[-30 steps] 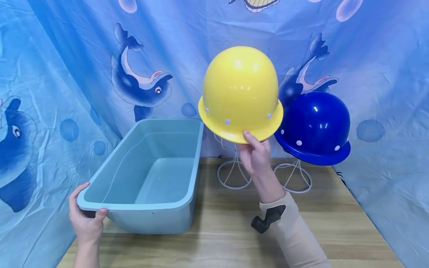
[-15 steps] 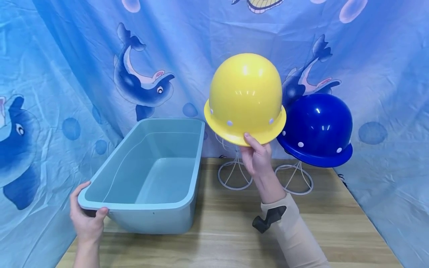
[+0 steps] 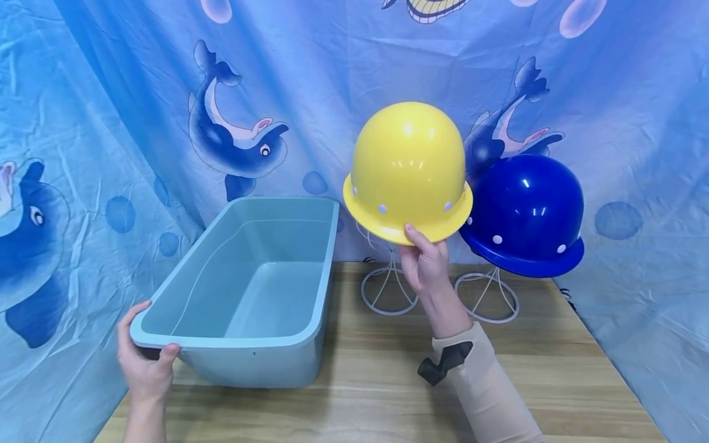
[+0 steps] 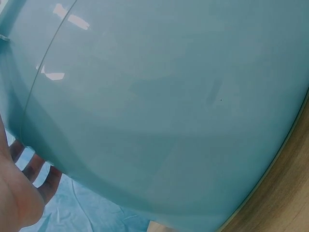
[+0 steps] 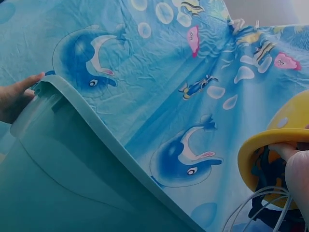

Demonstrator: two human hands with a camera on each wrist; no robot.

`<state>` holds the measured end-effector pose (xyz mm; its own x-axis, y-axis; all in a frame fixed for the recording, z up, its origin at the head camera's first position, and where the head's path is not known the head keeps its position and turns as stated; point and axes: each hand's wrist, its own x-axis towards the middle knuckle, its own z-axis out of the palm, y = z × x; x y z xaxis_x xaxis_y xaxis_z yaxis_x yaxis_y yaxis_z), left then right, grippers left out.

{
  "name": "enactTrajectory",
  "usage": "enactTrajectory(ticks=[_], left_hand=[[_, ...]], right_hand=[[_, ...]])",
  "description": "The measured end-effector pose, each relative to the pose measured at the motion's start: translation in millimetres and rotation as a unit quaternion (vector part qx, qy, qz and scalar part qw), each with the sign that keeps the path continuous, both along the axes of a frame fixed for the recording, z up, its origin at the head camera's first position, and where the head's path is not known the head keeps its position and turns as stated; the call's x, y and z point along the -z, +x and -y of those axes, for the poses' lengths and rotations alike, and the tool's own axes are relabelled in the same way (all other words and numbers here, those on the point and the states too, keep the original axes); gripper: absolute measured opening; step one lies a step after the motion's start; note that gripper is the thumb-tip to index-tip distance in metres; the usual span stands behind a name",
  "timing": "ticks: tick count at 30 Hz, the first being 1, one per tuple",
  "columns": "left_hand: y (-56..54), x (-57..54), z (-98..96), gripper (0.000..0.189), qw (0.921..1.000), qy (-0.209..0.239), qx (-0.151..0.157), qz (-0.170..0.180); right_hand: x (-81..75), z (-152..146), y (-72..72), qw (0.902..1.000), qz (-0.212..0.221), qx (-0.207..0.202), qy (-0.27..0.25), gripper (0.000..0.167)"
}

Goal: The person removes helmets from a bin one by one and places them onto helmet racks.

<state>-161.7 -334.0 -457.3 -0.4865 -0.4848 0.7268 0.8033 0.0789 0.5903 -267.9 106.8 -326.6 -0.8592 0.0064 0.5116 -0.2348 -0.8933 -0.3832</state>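
Note:
In the head view, my right hand (image 3: 428, 266) pinches the front brim of a yellow hard hat (image 3: 410, 166), thumb on top and fingers beneath. The hat sits dome up, over a white wire stand (image 3: 390, 307). Its dark inner straps (image 5: 264, 166) and the curved top wires of the stand (image 5: 258, 195) show in the right wrist view; I cannot tell whether the hat rests on them. My left hand (image 3: 145, 368) grips the near left corner of a large light-blue plastic tub (image 3: 260, 363), its thumb at the rim. Curled fingers (image 4: 48, 183) show at the tub's edge in the left wrist view.
Right of the yellow hat, a blue hard hat (image 3: 526, 209) leans on a second wire stand (image 3: 487, 314), close to it. Both stands and the tub stand on a wood-grain table (image 3: 376, 400). A blue curtain (image 3: 388, 49) with dolphin prints surrounds the table.
The yellow hard hat has come down and slightly right, over its stand, with my right hand still on its brim. The left hand, tub and blue hard hat have stayed in place.

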Motion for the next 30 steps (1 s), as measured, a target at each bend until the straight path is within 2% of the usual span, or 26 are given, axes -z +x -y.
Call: enactTrajectory(ticks=[9,20,30], left_hand=[[0.7,-0.5,2.1,0.094,1.0,0.002,-0.004,0.004],[1.7,-2.0,3.5,0.093,0.9999,0.007,0.01,-0.006],[2.7,-1.5,2.7,0.093,0.9998,0.015,0.014,-0.005]], right_hand=[[5.5,2.3,0.3,0.9999,0.016,0.0,-0.002,0.055],[14.8,5.3,-0.7,0.999,0.042,0.013,0.006,0.054],[22.2,4.0,-3.4,0.9989,0.045,0.004,0.01,0.056]])
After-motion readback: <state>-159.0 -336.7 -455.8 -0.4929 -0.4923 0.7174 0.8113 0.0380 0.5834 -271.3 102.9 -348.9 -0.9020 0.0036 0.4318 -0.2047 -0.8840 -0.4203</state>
